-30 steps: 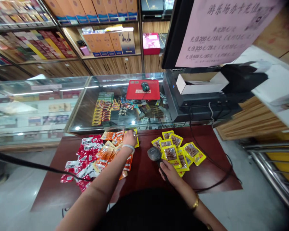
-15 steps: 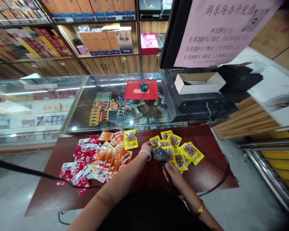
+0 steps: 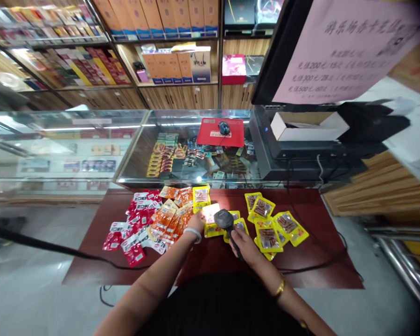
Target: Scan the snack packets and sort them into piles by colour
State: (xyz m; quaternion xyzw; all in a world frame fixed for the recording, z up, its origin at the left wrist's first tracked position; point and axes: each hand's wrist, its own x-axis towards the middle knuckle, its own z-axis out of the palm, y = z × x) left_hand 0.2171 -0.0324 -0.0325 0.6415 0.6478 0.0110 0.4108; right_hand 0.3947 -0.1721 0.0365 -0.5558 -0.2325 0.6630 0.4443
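Note:
My left hand [image 3: 196,222] holds a yellow snack packet [image 3: 211,219] just above the dark red table [image 3: 311,205], its face lit bright under the scanner. My right hand [image 3: 243,245] grips a black handheld barcode scanner [image 3: 224,219], whose head points at that packet. To the right lies a loose pile of yellow packets [image 3: 271,226]. One yellow packet [image 3: 201,197] lies apart at the back, beside the orange packets [image 3: 171,217]. Red and white packets [image 3: 135,226] spread further left.
A glass display counter [image 3: 154,140] runs behind the table, with a red mouse pad and mouse [image 3: 221,131] on top. A black register and monitor [image 3: 301,144] stand at the right. A scanner cable [image 3: 322,261] loops across the table's right side. Shelves of boxes fill the back wall.
My left hand left the yellow packet beside the orange pile, moved right to the yellow pile, and now holds a packet under the scanner. The view shifted slightly.

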